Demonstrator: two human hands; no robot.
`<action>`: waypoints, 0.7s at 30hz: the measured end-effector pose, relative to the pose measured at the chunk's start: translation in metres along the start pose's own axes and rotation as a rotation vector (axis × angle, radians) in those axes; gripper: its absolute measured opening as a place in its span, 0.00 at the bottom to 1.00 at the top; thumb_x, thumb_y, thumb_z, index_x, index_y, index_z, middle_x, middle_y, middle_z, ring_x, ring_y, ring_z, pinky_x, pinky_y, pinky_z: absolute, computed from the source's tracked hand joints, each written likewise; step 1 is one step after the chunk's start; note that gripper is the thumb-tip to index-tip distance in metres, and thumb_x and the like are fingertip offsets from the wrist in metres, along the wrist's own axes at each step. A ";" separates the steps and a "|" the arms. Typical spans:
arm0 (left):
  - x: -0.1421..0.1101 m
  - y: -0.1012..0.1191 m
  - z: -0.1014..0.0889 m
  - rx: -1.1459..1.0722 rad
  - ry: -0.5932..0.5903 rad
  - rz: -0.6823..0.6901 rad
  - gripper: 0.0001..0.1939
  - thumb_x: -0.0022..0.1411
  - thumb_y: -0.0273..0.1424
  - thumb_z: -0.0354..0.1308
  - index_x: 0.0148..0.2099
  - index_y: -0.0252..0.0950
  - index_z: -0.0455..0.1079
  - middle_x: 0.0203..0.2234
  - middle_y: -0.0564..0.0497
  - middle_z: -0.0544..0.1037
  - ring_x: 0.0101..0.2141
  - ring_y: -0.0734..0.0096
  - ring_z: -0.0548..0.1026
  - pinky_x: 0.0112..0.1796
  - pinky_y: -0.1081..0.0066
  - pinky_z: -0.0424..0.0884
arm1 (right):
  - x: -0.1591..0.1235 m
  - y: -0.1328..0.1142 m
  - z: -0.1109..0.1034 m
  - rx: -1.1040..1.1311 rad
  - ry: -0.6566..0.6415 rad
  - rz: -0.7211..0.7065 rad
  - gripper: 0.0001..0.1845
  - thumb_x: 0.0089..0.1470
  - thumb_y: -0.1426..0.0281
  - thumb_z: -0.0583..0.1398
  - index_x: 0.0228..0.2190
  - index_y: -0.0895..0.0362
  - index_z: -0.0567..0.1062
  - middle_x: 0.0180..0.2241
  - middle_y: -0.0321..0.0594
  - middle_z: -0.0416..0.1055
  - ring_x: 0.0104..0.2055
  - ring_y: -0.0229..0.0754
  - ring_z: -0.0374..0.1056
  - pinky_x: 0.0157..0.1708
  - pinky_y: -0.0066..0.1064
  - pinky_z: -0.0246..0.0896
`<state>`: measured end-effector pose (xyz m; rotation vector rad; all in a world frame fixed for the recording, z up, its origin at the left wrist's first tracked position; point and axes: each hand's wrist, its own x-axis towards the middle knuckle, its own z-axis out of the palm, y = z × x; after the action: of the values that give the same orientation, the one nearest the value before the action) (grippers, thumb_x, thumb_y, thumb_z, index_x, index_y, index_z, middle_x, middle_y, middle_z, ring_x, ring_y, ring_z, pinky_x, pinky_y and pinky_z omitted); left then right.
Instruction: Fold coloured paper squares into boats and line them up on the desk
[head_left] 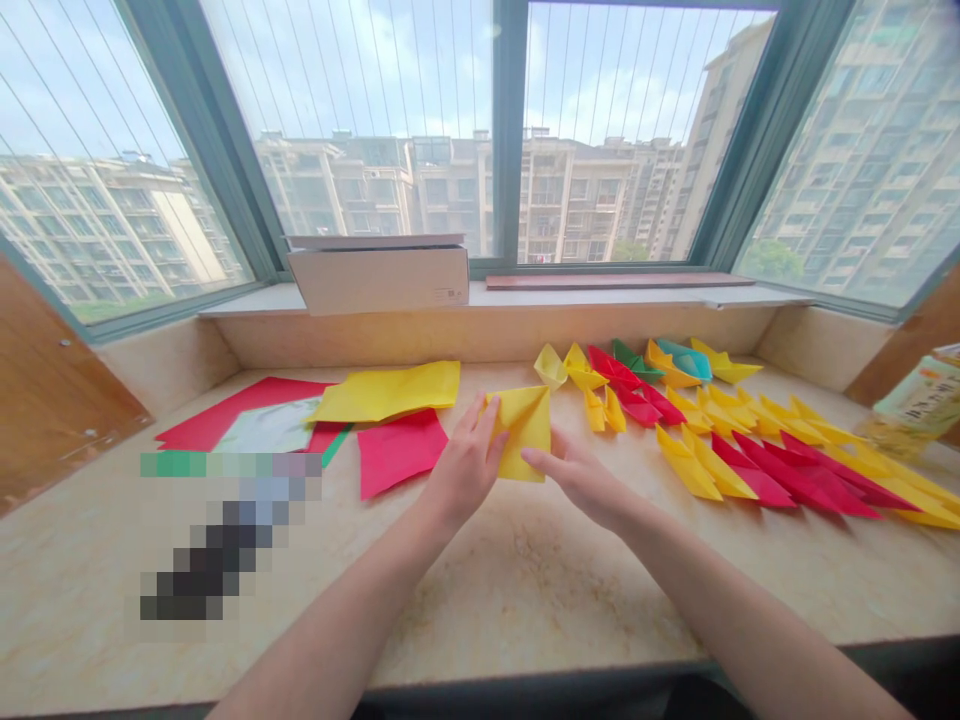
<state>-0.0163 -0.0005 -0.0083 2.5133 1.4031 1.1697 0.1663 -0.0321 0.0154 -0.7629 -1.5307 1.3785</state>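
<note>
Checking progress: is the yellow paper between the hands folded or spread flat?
Folded: the yellow paper shows diagonal creases and layered flaps, and the left hand touches its edge.

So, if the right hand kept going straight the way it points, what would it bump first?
The folded yellow paper. The right hand's fingers already point at its lower edge and may be touching it, but the depth is hard to tell.

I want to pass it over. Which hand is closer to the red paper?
Left. The left hand is beside the red paper; the right hand is farther, past the yellow paper.
</note>
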 end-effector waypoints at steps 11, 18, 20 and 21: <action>0.000 0.000 0.001 -0.051 0.018 0.031 0.26 0.72 0.33 0.45 0.66 0.25 0.57 0.65 0.29 0.61 0.66 0.54 0.58 0.63 0.52 0.59 | 0.001 0.007 -0.003 0.026 -0.008 0.026 0.20 0.57 0.59 0.64 0.48 0.54 0.73 0.50 0.44 0.74 0.50 0.51 0.71 0.53 0.44 0.64; 0.002 -0.002 0.000 -0.124 0.010 0.041 0.25 0.72 0.34 0.45 0.66 0.28 0.60 0.63 0.33 0.66 0.64 0.54 0.63 0.63 0.54 0.62 | 0.001 0.013 -0.004 0.045 -0.018 -0.030 0.20 0.59 0.56 0.62 0.50 0.52 0.73 0.47 0.42 0.75 0.49 0.48 0.71 0.51 0.41 0.66; 0.002 -0.001 -0.001 -0.151 0.004 0.045 0.25 0.72 0.34 0.45 0.66 0.29 0.60 0.63 0.34 0.66 0.64 0.55 0.63 0.63 0.53 0.62 | 0.000 0.013 -0.004 0.091 -0.013 -0.015 0.22 0.59 0.56 0.63 0.51 0.52 0.73 0.48 0.42 0.75 0.50 0.49 0.70 0.51 0.41 0.66; 0.002 0.000 -0.002 -0.168 -0.003 0.045 0.25 0.72 0.34 0.44 0.66 0.29 0.60 0.63 0.35 0.66 0.64 0.55 0.64 0.63 0.53 0.62 | 0.000 0.013 -0.005 0.105 -0.007 -0.006 0.22 0.59 0.55 0.63 0.51 0.52 0.73 0.48 0.42 0.75 0.51 0.50 0.70 0.51 0.41 0.66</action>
<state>-0.0164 0.0002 -0.0057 2.4416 1.1977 1.2352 0.1687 -0.0274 0.0025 -0.6891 -1.4525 1.4461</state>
